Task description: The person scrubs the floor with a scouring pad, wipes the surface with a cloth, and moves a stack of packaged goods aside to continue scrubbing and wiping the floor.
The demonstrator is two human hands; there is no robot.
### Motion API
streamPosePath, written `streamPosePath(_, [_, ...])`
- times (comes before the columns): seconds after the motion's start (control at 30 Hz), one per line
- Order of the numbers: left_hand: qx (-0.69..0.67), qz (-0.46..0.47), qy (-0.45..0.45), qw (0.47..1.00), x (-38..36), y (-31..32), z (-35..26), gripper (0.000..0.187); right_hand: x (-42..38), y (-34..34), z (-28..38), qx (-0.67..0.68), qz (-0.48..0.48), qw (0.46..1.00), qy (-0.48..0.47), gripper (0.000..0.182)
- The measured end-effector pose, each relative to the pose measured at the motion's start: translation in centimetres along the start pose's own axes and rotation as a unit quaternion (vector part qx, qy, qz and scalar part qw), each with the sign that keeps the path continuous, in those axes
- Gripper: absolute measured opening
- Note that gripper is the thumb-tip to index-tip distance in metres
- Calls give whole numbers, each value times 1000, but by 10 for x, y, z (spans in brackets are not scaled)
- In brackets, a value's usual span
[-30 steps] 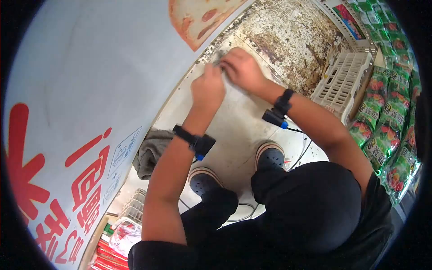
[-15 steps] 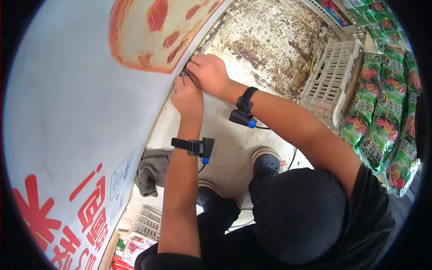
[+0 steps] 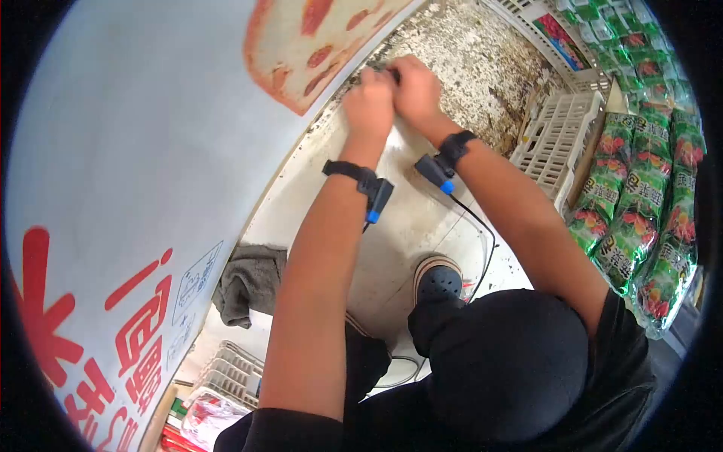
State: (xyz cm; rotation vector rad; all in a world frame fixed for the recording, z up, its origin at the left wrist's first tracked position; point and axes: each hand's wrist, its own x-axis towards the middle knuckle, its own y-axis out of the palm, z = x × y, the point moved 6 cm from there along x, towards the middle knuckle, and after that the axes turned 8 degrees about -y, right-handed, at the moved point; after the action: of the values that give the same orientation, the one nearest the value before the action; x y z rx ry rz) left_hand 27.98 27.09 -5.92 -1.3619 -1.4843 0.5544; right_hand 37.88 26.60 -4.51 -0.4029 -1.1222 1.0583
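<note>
Pale, smudged floor tiles (image 3: pixel 376 248) are spreading below the arms, with a patch of brown-and-black crusted dirt (image 3: pixel 482 60) covering the floor beyond; a small dark object of unclear shape (image 3: pixel 394 74) is showing right at the fingertips, between the person's bare left hand (image 3: pixel 369 104) and bare right hand (image 3: pixel 418 89); the left hand is sitting just to its left, its fingers bunching narrowly; the right hand is lying at its right, its fingers curling over toward it; the fingers are hiding much of it, so one cannot tell which hand, if either, is gripping it; both hands are resting close together, near the foot of a large white panel (image 3: pixel 151 151) bearing red characters and a pizza-like picture; black straps with small black boxes are circling the left wrist (image 3: pixel 378 197) and the right wrist (image 3: pixel 434 172); a crumpled grey cloth (image 3: pixel 252 282) is lying by the panel's base; a dark blue clog (image 3: pixel 439 282) is resting on the tiles; a white slatted plastic basket (image 3: pixel 557 143) is standing at the right, beside shiny green printed packets (image 3: pixel 640 203).
</note>
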Motion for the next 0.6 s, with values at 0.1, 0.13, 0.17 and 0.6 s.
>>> streamPosePath(0.1, [-45, 1, 25, 999, -8, -12, -14, 6, -8, -23, -6, 45, 27, 999, -14, 7])
streamPosePath(0.13, [-45, 3, 26, 999, -19, -20, -13, 6, -17, -27, -5, 81, 34, 996, 0, 7])
streamPosePath(0.17, [-55, 5, 26, 998, -31, -29, -9, 6, -26, -30, -1, 81, 34, 996, 4, 7])
streamPosePath(0.6, [104, -45, -118, 986, -102, -93, 100, 10, -48, 47, 120, 209, 161, 937, -228, 23])
